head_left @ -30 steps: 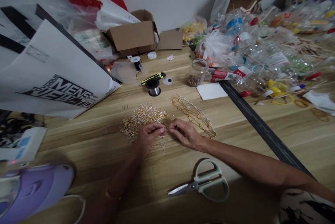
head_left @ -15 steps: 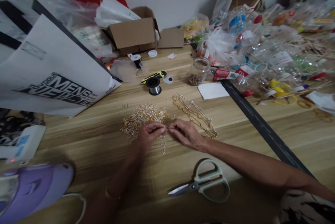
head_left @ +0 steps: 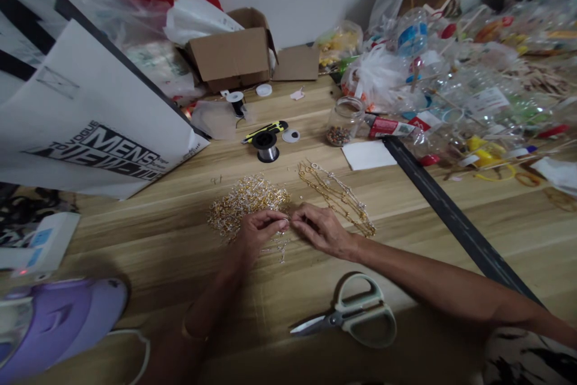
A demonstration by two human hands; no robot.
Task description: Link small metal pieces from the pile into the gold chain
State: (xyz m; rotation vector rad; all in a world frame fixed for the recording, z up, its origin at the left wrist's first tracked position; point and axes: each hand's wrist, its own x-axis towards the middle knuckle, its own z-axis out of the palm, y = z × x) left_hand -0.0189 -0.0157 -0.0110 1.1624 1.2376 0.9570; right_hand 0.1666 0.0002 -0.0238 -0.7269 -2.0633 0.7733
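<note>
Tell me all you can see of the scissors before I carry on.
The scissors have two large, pale grey-green handle loops, plastic-looking, and shorter metal blades. They lie flat on the wood-grain table, below the right forearm in the picture, loops to the right, tips pointing left and slightly down. The blades look closed. Only the table appears to touch them.

Surface [head_left: 408, 211]: bare lanes and obstructions.
Lanes: one between left arm [head_left: 219, 292] and scissors [head_left: 341, 316]; one between chains [head_left: 336, 196] and black strip [head_left: 451, 215], bounded nearside by right arm [head_left: 406, 268]. Obstructions: metal-bits pile [head_left: 246, 199], spool [head_left: 267, 149], jar [head_left: 340, 133], bottle heap [head_left: 478, 97] far right, white bag [head_left: 90, 103] left.
</note>
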